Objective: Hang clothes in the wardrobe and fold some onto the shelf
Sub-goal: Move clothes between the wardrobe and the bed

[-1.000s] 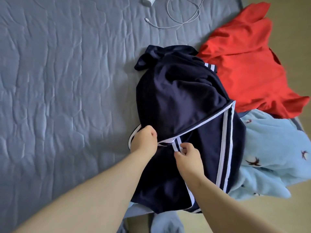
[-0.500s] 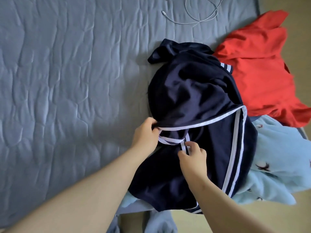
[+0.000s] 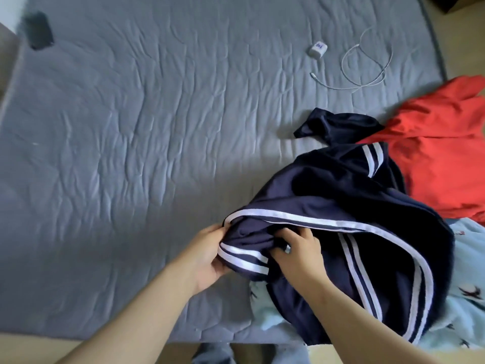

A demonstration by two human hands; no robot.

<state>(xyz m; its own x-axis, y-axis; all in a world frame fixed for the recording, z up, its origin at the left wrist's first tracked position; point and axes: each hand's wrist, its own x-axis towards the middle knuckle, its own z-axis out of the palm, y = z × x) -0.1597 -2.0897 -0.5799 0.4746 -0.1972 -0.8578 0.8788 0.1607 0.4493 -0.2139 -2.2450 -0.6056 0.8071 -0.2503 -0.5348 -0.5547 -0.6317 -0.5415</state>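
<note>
Navy striped garment (image 3: 341,200) stretched diagonally toward the far right, overlapping a red top (image 3: 433,153) and pale-blue fleece (image 3: 469,271). Left hand (image 3: 210,256) and right hand (image 3: 299,256) both clutched its hem.

No readable text. The white charger plug (image 3: 317,50), far and right of centre, has a small blue mark, too blurred to read.

Bed (image 3: 131,153) left side open; clothes pile (image 3: 433,158) blocks right.
</note>
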